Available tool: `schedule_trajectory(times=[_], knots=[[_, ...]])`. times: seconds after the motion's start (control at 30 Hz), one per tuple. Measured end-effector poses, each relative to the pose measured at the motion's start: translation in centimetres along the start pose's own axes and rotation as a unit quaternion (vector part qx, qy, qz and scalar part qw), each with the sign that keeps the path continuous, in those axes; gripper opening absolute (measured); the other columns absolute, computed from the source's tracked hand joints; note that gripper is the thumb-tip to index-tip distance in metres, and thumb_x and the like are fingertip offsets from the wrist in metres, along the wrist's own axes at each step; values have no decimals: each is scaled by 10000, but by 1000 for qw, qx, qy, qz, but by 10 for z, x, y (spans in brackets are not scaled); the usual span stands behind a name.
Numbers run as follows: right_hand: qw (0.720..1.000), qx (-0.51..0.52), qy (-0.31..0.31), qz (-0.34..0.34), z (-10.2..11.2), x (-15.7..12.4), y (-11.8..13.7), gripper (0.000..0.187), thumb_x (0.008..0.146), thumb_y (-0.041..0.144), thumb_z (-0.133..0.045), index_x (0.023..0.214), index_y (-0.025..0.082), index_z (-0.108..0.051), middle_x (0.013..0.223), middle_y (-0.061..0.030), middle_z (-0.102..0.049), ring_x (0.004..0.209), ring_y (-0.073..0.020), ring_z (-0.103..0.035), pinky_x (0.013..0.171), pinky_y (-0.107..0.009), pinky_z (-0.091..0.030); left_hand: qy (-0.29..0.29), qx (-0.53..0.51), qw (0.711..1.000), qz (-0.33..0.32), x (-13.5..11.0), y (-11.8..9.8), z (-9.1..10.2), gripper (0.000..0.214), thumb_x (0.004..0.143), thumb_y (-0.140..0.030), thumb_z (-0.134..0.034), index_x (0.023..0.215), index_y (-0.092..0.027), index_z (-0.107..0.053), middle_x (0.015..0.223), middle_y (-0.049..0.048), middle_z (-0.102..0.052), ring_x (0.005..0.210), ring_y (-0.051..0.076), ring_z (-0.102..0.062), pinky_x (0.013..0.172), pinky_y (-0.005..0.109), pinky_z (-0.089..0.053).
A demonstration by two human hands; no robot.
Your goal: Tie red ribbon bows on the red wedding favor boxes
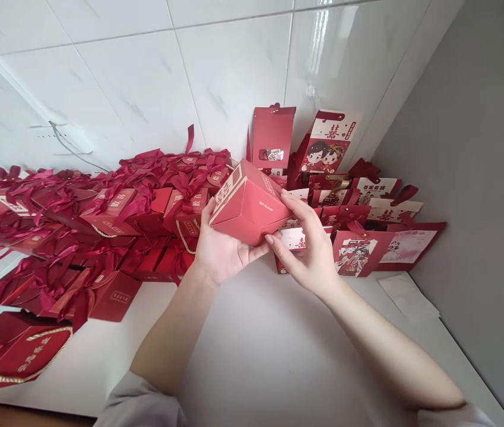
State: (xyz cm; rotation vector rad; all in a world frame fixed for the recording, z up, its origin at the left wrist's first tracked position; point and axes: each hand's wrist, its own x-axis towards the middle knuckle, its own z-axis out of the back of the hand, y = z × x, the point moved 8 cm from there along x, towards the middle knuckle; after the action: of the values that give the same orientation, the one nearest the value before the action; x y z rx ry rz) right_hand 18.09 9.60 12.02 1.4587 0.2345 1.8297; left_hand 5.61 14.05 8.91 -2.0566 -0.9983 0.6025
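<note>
Nearest, at 6 o'clock, two bare forearms rise over the white worktop [256,344]. In the middle of the view both hands hold one red box [252,204] in the air, tilted, a little above the worktop. The left hand [220,252] cups it from below, with the thumb laid on its left face. The right hand [311,252] pinches its right end, with the fingers curled around the lower corner. This box carries no ribbon, and I cannot tell whether its flaps are all closed.

At 8 o'clock lies a closed box with a cord handle [20,356]. Behind it, from 9 to 11 o'clock, a large pile of ribboned boxes [100,219] looks finished. At 3 o'clock, decorated paper bags [367,243] lie without bows, so this part seems still undone. Near them is a white sheet [407,296]. Farthest, at 12 o'clock, a red bag [272,139] stands against the tiled wall [234,71].
</note>
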Motion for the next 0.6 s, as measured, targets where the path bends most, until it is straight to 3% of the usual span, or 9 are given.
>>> schedule_trajectory(times=[0.27,0.6], knots=[[999,3,19,-28,-1,0,-5,724,944,350,-619,1581,345,-276,1609,-50,-393,1473,-320,-374,1179,-562,-392,9,-86,996,37,-6,18,-13,803,851,-789,-366,1430,-250,-502,1440,118,-588,1229,389,-609,999,559,-495],[999,8,19,-38,-1,0,-5,698,940,341,-607,1564,344,-295,1581,-65,-409,1465,-327,-372,1176,-566,-392,-1,-78,997,-4,-4,20,-16,619,898,-627,-436,1379,-249,-525,1426,100,-596,1214,359,-616,971,526,-526]])
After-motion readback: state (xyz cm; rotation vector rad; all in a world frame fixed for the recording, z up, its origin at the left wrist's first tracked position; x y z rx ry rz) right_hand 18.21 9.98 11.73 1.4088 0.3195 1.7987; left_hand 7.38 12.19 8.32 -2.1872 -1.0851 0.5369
